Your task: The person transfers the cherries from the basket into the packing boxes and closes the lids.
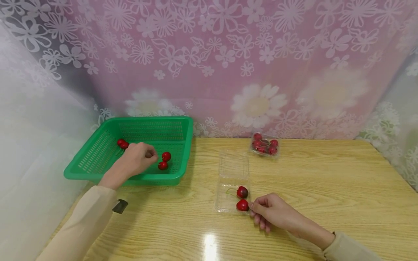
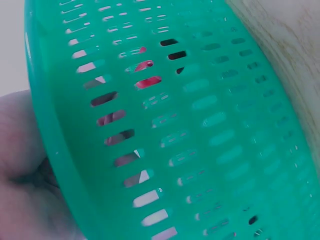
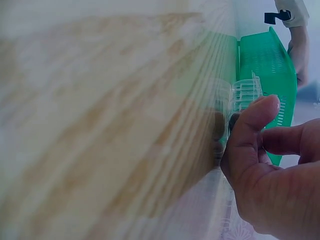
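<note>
My left hand (image 1: 138,159) is over the green plastic basket (image 1: 184,145), its fingers bent and thumb near the fingertips. Just right of those fingertips are two red cherries (image 1: 166,156); whether the hand pinches their stems is too small to tell. Two more cherries (image 1: 121,143) sit behind that hand, partly covered by it. With thumb and finger, my right hand (image 1: 272,212) grips the right edge of an open clear plastic box (image 1: 223,203). Inside its near half lie two dark red cherries (image 1: 242,192), one with a green stem. In the left wrist view, the basket wall (image 2: 200,150) hides the fingertips.
A clear plastic box of cherries (image 1: 265,145) stands at the back of the wooden table (image 1: 320,181). The open box's lid (image 1: 233,165) lies folded back toward the curtain (image 1: 209,72). A small black object (image 1: 120,206) is by the left sleeve.
</note>
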{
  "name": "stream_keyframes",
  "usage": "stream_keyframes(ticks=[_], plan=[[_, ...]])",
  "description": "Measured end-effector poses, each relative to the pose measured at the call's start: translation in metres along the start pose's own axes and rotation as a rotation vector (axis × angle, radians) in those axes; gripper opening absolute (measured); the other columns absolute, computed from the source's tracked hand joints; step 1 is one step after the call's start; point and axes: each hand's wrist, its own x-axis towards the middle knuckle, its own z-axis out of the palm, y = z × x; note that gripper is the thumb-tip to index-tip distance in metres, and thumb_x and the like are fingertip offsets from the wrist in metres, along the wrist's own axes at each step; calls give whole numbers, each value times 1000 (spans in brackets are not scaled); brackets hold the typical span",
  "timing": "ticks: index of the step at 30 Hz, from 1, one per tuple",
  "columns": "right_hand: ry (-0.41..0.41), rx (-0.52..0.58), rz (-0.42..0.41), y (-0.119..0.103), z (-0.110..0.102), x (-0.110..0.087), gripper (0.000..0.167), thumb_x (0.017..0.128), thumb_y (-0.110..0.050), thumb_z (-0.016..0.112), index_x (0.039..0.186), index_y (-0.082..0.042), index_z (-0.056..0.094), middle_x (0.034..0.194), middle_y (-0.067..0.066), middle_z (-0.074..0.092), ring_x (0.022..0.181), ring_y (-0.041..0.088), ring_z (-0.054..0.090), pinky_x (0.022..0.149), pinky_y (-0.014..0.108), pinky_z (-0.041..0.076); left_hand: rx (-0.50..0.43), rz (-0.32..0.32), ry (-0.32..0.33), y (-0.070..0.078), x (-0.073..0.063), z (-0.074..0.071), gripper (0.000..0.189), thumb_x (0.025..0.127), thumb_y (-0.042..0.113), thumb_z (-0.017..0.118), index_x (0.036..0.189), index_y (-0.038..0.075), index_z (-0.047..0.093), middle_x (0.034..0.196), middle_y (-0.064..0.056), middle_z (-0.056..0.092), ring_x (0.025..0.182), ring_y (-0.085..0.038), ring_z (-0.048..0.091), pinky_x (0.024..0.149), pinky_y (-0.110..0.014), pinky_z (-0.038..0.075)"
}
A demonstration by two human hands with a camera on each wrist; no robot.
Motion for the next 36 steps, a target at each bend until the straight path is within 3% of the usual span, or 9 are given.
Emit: stream_keyframes(ticks=[7,17,23,29,36], plan=[[4,-6,-2,-1,0,0,36,108,-27,52,95,3,67,71,0,65,58,7,57,51,20,50,-44,33,102,4,-5,-1,20,99,13,60,97,3,77,88,-10,78,66,-14,63,63,-31,51],[-6,-4,-15,0,-1,0,36,109,-27,51,95,3,67,71,0,64,58,8,56,50,19,50,-75,59,242,17,-12,4,21,101,15,60,101,9,80,85,-5,78,58,-10,57,56,-26,46],[-10,5,-23,-1,-2,1,37,109,-27,51,96,4,67,71,1,64,58,8,56,50,20,50,-102,82,329,22,-15,3,21,101,17,61,104,10,80,89,-5,79,69,-13,67,64,-29,52],[-8,-4,-26,-1,-2,2,36,109,-26,50,95,4,67,71,1,65,58,8,57,51,20,50,-169,55,380,27,-20,2,21,101,22,65,107,10,80,94,-8,80,78,-19,74,68,-34,57],[-10,-3,-25,-1,-2,1,37,109,-27,51,95,4,67,72,1,65,58,7,57,51,20,50,-249,80,407,34,-24,2,18,100,25,68,106,14,81,93,-4,80,77,-16,74,66,-24,54]])
